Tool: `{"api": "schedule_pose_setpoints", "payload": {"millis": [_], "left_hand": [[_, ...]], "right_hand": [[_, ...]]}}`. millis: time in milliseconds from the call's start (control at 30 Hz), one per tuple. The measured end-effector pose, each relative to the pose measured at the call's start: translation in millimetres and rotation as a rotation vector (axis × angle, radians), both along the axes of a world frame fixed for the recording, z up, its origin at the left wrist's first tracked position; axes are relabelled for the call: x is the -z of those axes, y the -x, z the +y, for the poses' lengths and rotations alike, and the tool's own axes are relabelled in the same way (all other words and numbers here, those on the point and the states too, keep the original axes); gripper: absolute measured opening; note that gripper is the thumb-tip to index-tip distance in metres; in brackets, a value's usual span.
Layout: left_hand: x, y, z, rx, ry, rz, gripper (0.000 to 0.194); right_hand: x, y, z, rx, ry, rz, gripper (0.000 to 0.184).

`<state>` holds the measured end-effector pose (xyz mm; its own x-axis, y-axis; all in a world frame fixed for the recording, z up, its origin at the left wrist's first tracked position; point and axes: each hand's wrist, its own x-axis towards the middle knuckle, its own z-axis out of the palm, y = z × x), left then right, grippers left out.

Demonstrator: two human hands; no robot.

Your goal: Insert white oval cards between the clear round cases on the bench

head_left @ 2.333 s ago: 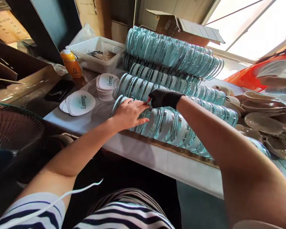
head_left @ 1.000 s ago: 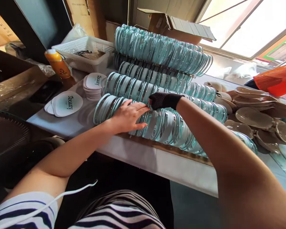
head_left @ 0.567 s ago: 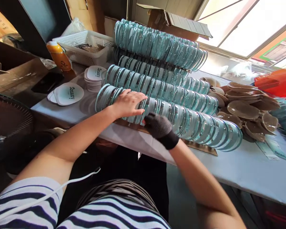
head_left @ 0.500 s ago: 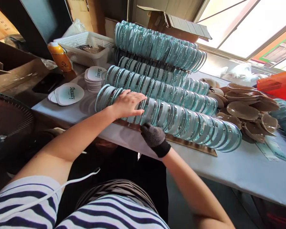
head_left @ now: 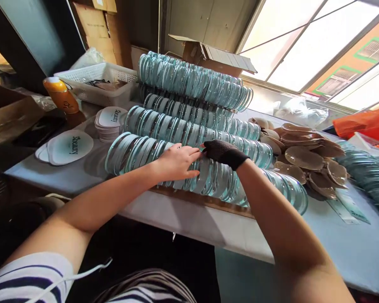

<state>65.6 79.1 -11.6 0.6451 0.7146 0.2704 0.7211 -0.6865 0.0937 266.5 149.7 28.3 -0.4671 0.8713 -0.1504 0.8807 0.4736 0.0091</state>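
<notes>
Across the front of the table runs a row of round glass discs (head_left: 139,153), standing on edge in a low brown rack (head_left: 205,202). My left hand (head_left: 177,162), bare, rests on top of this row with its fingers stretched out over the disc edges. My right hand (head_left: 222,152), in a dark fingerless-tipped glove, is at the upper edge of the same row, just right of my left fingertips. Its fingers are bent together; what lies between them, if anything, is hidden. Behind stands a second row of discs (head_left: 170,126).
Further back are more stacked discs (head_left: 196,80). At left are printed oval cards (head_left: 71,147), a card stack (head_left: 110,118), an orange bottle (head_left: 60,96) and a white basket (head_left: 113,92). Brown oval pieces (head_left: 305,159) are piled at right, near more glass discs (head_left: 366,176).
My right hand has risen from the front lower side of the row to its top edge. My left hand stays on the discs. The view has shifted and tilted slightly.
</notes>
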Motion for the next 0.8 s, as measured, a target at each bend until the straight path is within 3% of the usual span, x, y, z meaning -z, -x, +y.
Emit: {"api": "schedule_pose_setpoints", "payload": {"millis": [100, 200, 333, 433, 533, 633, 733, 800], "left_hand": [[5.1, -4, 3, 0.003, -0.004, -0.001, 0.060], [6.1, -1, 1, 0.007, -0.010, -0.010, 0.060], [5.8, -1, 0, -0.023, -0.019, -0.013, 0.055], [4.9, -3, 1, -0.040, 0.001, -0.004, 0.054], [2.7, -5, 1, -0.034, 0.029, 0.022, 0.054], [0.6, -4, 1, -0.040, 0.050, 0.043, 0.054], [-3.0, -1, 0, -0.050, 0.068, 0.054, 0.054], [-7.0, -1, -1, -0.041, 0.077, 0.071, 0.055]], "right_hand": [[3.2, 17, 29, -0.152, 0.129, -0.041, 0.034], [4.6, 26, 31, -0.197, 0.097, -0.117, 0.027], [-1.3, 16, 5, -0.070, -0.048, -0.030, 0.021], [2.1, 4, -42, -0.046, -0.132, 0.137, 0.019], [31.6, 0, -103, -0.053, -0.203, 0.135, 0.026], [82.3, 7, -152, -0.079, -0.194, 0.071, 0.034], [119.2, 13, -176, -0.028, -0.185, 0.037, 0.038], [119.9, 8, -177, -0.028, -0.182, 0.053, 0.036]]}}
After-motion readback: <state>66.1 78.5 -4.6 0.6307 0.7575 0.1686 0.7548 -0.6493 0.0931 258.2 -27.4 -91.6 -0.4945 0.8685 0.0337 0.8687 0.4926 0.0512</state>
